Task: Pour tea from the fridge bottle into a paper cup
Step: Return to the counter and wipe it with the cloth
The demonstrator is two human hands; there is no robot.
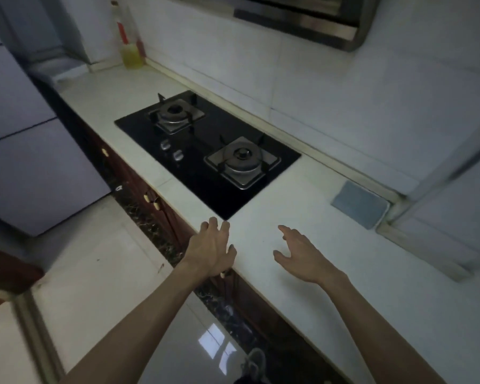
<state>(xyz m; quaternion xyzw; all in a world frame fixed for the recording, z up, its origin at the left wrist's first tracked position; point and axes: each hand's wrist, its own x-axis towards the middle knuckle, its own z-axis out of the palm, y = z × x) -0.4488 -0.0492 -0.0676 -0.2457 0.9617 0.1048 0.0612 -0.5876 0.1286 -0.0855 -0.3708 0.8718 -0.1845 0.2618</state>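
Observation:
The grey fridge (pixel 25 139) stands at the left with its doors closed. No tea bottle or paper cup shows in this view. My left hand (pixel 212 249) hovers over the front edge of the white countertop (pixel 330 267), fingers spread and holding nothing. My right hand (pixel 298 254) hangs over the countertop a little to the right, fingers loosely extended and empty. Both hands are just in front of the near corner of the hob.
A black two-burner gas hob (pixel 205 151) is set into the countertop. A bottle of yellow liquid (pixel 130 48) stands in the far corner. A blue cloth (pixel 359 207) lies at the right by the wall. Dark wooden cabinets (pixel 150 200) run below; a range hood (pixel 302 20) hangs above.

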